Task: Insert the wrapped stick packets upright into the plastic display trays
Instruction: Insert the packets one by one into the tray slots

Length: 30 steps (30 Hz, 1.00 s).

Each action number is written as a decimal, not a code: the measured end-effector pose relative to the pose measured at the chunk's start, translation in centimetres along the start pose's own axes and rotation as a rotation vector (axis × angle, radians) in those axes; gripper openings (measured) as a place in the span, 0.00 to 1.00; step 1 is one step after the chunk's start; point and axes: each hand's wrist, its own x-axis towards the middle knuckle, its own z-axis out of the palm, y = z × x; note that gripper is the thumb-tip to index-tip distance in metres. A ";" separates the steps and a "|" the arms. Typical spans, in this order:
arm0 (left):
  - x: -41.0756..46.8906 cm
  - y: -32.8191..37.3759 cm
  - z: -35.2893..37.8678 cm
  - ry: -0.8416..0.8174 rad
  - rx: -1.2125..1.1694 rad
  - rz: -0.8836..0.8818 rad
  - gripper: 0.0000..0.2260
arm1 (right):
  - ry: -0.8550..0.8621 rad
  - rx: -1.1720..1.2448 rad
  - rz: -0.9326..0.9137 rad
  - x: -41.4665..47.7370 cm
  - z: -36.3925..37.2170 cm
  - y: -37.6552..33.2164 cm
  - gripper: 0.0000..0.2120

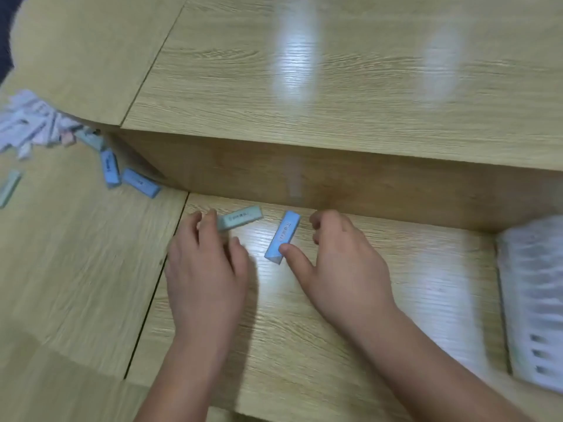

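Note:
Two wrapped stick packets lie flat on the lower wooden desk. The tips of my left hand (207,269) touch the left end of a pale green packet (242,217), with the thumb spread apart from it. A blue packet (282,236) lies at a slant to its right. My right hand (341,263) has its thumb tip on that packet's near end, while its loosely curled fingers stay just off the far end. A clear plastic display tray (533,300) with rows of slots lies at the right edge, blurred.
A pile of pale packets (30,126) lies at the far left, with two blue packets (110,169) (141,182) and a green one (9,187) loose beside it. A raised wooden shelf (335,178) borders the work area behind the hands.

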 end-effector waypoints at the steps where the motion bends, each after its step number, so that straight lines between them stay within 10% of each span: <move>1: 0.6 -0.4 0.3 -0.003 0.052 0.000 0.21 | 0.017 -0.045 0.040 0.7 0.6 -0.8 0.27; 8: 1.2 -1.3 0.4 -0.014 0.082 0.053 0.13 | -0.015 -0.222 0.106 1.7 0.7 -2.1 0.19; 21: -3.7 9.1 -3.8 -0.124 -0.952 -0.237 0.08 | 0.265 0.171 0.066 -6.4 -11.3 7.4 0.04; 30: -9.1 22.3 -5.2 -0.257 -1.038 0.116 0.12 | 0.401 0.336 0.235 -13.7 -23.0 19.9 0.27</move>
